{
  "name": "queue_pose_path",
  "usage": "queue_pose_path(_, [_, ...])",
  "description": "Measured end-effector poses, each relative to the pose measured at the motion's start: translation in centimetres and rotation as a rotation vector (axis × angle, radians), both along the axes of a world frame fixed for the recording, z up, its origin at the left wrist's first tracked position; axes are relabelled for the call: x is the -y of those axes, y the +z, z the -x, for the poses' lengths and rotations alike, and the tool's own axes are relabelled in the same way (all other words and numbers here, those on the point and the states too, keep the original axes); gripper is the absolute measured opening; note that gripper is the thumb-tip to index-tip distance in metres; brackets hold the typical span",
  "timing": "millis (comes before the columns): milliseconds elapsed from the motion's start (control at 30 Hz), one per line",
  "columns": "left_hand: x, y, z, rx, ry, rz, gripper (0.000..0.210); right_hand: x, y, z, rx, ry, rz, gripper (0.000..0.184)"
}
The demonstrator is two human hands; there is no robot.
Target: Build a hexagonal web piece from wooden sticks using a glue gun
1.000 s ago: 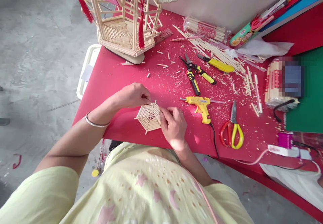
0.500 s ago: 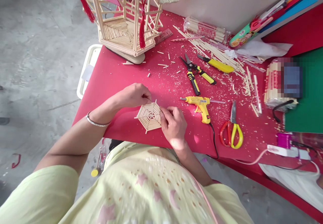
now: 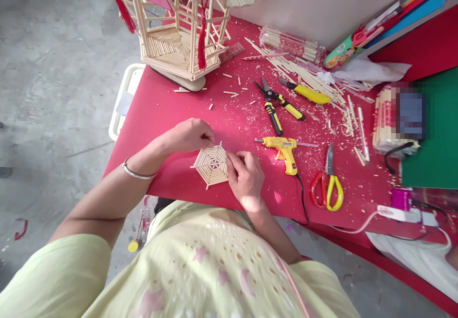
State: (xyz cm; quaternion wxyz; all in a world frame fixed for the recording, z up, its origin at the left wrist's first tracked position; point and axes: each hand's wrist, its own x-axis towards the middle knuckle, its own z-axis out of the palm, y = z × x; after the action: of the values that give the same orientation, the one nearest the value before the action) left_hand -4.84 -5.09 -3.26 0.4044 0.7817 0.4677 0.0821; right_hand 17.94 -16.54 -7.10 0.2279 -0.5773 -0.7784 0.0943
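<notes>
The right hand (image 3: 247, 174) pinched the hexagonal stick panel (image 3: 206, 167) lying just to its left, while the left hand (image 3: 191, 134) curled at the far corner, its grip indeterminable; neither had visibly shifted within the last second, suggesting steadying.

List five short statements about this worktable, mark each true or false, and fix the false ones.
1. The right hand holds the hexagonal stick panel. True.
2. The glue gun is left of the scissors. True.
3. The left hand grips the glue gun. False: the left hand is at the panel's far edge.
4. Both handles of the scissors are red. False: one is red, the other yellow.
5. Red tassels hang at the stick pavilion. True.
</notes>
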Motion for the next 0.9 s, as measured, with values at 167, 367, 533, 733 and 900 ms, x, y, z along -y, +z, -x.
queue_pose_path(167, [0.0, 0.0, -0.1, -0.017, -0.002, -0.013, 0.020, 0.0, 0.0, 0.0, -0.004, -0.002, 0.003, 0.030])
queue_pose_path(367, [0.2, 0.4, -0.3, -0.060, 0.006, -0.019, 0.019, 0.0, 0.1, 0.0, -0.018, -0.003, -0.001, 0.030])
queue_pose_path(533, [0.4, 0.6, -0.3, -0.056, 0.037, -0.002, 0.019, 0.1, 0.1, 0.1, -0.011, -0.013, 0.004, 0.031])
queue_pose_path(733, [-0.1, 1.4, 0.9, 0.111, 0.181, 0.083, 0.022, 0.2, 0.2, -0.1, -0.075, -0.036, 0.014, 0.038])
queue_pose_path(900, [-0.2, 2.4, 1.8, 0.460, 0.290, 0.492, 0.027, 0.5, 1.5, -0.4, -0.075, -0.040, 0.031, 0.049])
